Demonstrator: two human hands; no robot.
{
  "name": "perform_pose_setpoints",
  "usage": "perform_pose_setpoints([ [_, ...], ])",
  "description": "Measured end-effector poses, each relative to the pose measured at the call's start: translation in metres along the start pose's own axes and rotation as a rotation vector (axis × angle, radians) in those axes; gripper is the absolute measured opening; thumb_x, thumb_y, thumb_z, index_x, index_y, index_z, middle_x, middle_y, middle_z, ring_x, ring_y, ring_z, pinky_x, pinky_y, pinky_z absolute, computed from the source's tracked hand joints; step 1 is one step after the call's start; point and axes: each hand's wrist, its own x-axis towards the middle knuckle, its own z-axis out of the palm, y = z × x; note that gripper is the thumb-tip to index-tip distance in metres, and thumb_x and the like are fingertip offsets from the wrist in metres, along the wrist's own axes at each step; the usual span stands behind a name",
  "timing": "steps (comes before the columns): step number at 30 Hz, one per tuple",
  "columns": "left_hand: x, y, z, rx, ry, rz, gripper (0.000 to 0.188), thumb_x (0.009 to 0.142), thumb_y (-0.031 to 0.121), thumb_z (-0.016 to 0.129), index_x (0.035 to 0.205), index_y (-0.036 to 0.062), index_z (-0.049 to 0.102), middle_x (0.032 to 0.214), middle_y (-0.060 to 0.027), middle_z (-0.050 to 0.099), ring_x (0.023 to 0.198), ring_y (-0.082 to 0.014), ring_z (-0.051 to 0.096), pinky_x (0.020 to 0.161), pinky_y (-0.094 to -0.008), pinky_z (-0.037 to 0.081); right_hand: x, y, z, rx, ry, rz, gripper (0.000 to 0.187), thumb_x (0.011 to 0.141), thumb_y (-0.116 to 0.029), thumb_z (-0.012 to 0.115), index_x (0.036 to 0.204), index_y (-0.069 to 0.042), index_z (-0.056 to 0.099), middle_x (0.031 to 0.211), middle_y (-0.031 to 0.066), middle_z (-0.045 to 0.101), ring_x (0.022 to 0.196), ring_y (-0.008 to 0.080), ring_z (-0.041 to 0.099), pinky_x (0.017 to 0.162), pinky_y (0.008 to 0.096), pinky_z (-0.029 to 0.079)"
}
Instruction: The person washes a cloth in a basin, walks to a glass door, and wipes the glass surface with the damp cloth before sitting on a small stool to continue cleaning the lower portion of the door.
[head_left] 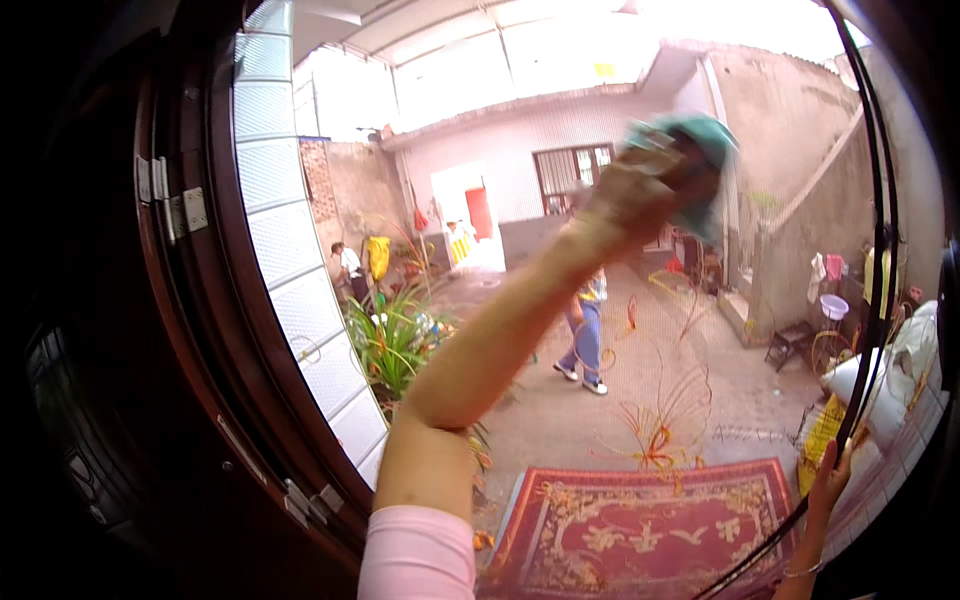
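My left hand (640, 195) is raised high in front of me, the arm stretched up and to the right. It grips a teal cloth (700, 150), blurred by motion. Cloth and hand are up against or close to a see-through mesh screen (655, 405) with an orange and red flower pattern; whether they touch it I cannot tell. Low at the right, my right hand (830, 480), a bracelet on its wrist, closes round the dark edge strip (868, 350) of the screen.
A dark wooden door frame (215, 290) with metal hinges stands at the left. Beyond the screen lie a red patterned mat (640, 530), green plants (390, 340) and a courtyard. One person (585, 335) stands out there, another (347, 265) farther left. White sacks (890, 370) sit at the right.
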Motion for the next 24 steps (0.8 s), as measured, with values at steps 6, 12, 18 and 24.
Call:
perform_pose_setpoints([
  [6, -0.109, -0.204, -0.114, 0.579, 0.103, -0.504, 0.051, 0.081, 0.016, 0.046, 0.131, 0.0131, 0.039, 0.131, -0.0164, 0.042, 0.105, -0.0339, 0.052, 0.092, -0.0385, 0.043, -0.002, -0.009, 0.017, -0.035, 0.153, -0.187, 0.032, 0.095, -0.03, 0.045, 0.082, -0.002, 0.046, 0.063, -0.0024, 0.034, 0.057, 0.0077, 0.031, 0.048, 0.0266, 0.025],
  [12, -0.155, -0.301, -0.197, 0.505, 0.43, -1.173, 0.063, 0.08, 0.041, 0.048, 0.129, 0.002, 0.041, 0.129, -0.0221, 0.044, 0.114, -0.0402, 0.046, 0.096, -0.0493, 0.036, -0.007, 0.014, 0.004, -0.001, 0.097, 0.052, 0.038, 0.094, -0.031, 0.046, 0.099, 0.007, 0.05, 0.072, 0.0057, 0.045, 0.064, 0.0136, 0.04, 0.056, 0.0306, 0.035],
  [18, 0.003, -0.303, -0.118, 0.397, 0.345, -0.53, 0.046, 0.086, 0.038, 0.044, 0.117, 0.0048, 0.051, 0.109, -0.0206, 0.057, 0.096, -0.0354, 0.058, 0.082, -0.0427, 0.046, -0.013, 0.012, 0.001, -0.051, 0.066, 0.226, 0.05, 0.093, -0.034, 0.047, 0.114, 0.011, 0.046, 0.104, 0.0215, 0.056, 0.093, 0.0266, 0.054, 0.079, 0.0357, 0.041],
  [24, 0.191, -0.045, 0.0, -0.057, 0.314, 0.372, 0.019, 0.077, 0.013, 0.054, 0.093, 0.0168, 0.063, 0.101, -0.0048, 0.058, 0.096, -0.0248, 0.055, 0.079, -0.0394, 0.047, -0.009, -0.005, 0.004, 0.018, 0.07, -0.046, 0.041, 0.093, -0.025, 0.049, 0.108, 0.013, 0.046, 0.062, 0.0002, 0.035, 0.056, 0.0076, 0.032, 0.046, 0.0284, 0.028],
])
